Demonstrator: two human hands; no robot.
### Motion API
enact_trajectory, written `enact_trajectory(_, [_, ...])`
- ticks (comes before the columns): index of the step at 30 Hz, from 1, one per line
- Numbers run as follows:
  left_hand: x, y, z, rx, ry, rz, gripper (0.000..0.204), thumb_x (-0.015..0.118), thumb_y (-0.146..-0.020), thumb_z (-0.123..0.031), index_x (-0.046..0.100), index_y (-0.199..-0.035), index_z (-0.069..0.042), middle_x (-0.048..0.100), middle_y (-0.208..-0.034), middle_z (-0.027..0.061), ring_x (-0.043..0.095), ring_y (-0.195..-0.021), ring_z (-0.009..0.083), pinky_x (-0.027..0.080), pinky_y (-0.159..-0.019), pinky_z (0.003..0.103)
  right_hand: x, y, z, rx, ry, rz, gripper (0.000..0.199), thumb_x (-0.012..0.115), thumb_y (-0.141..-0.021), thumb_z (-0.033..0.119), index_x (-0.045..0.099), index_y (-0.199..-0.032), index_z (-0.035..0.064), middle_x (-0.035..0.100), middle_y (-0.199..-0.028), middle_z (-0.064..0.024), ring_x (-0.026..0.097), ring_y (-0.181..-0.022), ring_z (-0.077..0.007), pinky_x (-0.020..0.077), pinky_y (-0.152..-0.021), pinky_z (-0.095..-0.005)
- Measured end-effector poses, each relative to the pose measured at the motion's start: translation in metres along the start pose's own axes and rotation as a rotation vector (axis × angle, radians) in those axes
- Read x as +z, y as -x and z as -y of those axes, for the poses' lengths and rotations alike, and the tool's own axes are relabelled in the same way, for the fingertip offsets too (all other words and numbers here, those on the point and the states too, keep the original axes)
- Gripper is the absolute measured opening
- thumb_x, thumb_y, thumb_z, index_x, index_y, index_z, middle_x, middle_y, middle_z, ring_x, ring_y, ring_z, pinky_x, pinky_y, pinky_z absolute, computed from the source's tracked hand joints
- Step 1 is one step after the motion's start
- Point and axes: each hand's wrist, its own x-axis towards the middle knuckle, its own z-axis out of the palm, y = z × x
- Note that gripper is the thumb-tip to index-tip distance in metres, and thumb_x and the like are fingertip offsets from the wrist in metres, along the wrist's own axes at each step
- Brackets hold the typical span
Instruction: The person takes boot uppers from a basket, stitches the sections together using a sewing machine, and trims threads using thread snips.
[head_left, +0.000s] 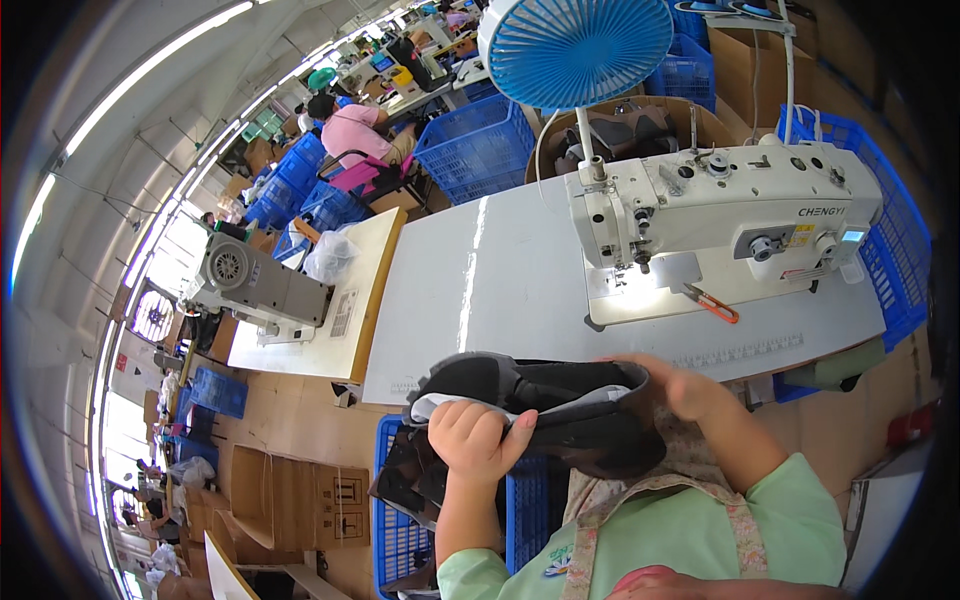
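While a dark shoe upper (590, 440) is held up between the table's near edge and the chest, its near edge is gripped by the left hand (470, 438), fingers curled, thumb laid along it; its right end is met by the right hand (678, 388), whose fingers are partly hidden, so its closure cannot be told.

Upper judged already shaped, pale lining seen inside; it is held well apart from the needle of the sewing machine (720, 205); what sewing is left cannot be told; similar dark pieces (420, 470) are heaped in a blue crate (390, 545) below, finished or waiting unclear.

Grey table (500, 270) is crossed by a bright streak of light; orange-handled snips (712, 302) are laid beside the machine; a blue fan (585, 50) is mounted above; beyond, a second machine (260, 280), stacked crates (290, 180) and a seated co-worker in pink (352, 135) are noted.
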Motion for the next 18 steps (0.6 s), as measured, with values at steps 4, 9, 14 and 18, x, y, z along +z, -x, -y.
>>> enact_trajectory(4, [0.003,-0.011,-0.007,-0.038,0.118,-0.003,0.045,0.082,-0.069,-0.026,0.043,-0.053,-0.011,0.043,-0.050,0.0009,0.042,-0.045,0.0208,0.029,-0.047,0.033,0.000,-0.029,0.026,-0.086,0.267,0.034,0.102,0.039,-0.083,0.082,0.048,-0.138,-0.0025,0.046,-0.144,-0.0168,0.039,-0.137,-0.0269,0.0292,-0.113,-0.0413])
enact_trajectory(9, [0.011,-0.018,-0.009,-0.062,0.223,-0.035,0.044,0.082,-0.069,-0.025,0.043,-0.053,-0.011,0.044,-0.050,0.0018,0.042,-0.046,0.0218,0.029,-0.048,0.033,-0.005,-0.050,0.011,-0.145,0.175,0.028,0.103,0.031,-0.082,0.086,0.052,-0.135,-0.0008,0.055,-0.131,-0.0127,0.051,-0.117,-0.0195,0.0360,-0.105,-0.0358])
enact_trajectory(14, [0.013,-0.017,-0.008,-0.084,0.268,-0.043,0.044,0.083,-0.068,-0.025,0.044,-0.053,-0.010,0.044,-0.051,0.0024,0.042,-0.046,0.0218,0.030,-0.049,0.033,0.001,-0.054,0.007,-0.120,0.142,-0.031,0.105,0.030,-0.080,0.088,0.054,-0.132,0.0007,0.058,-0.124,-0.0084,0.051,-0.111,-0.0167,0.0376,-0.102,-0.0335])
enact_trajectory(18, [0.017,-0.015,-0.008,-0.105,0.292,-0.075,0.044,0.083,-0.069,-0.026,0.045,-0.053,-0.010,0.045,-0.051,0.0023,0.042,-0.047,0.0218,0.030,-0.049,0.033,-0.002,-0.055,-0.002,-0.031,0.068,-0.082,0.102,0.027,-0.081,0.087,0.060,-0.124,0.0013,0.060,-0.121,-0.0106,0.050,-0.120,-0.0237,0.0382,-0.103,-0.0369])
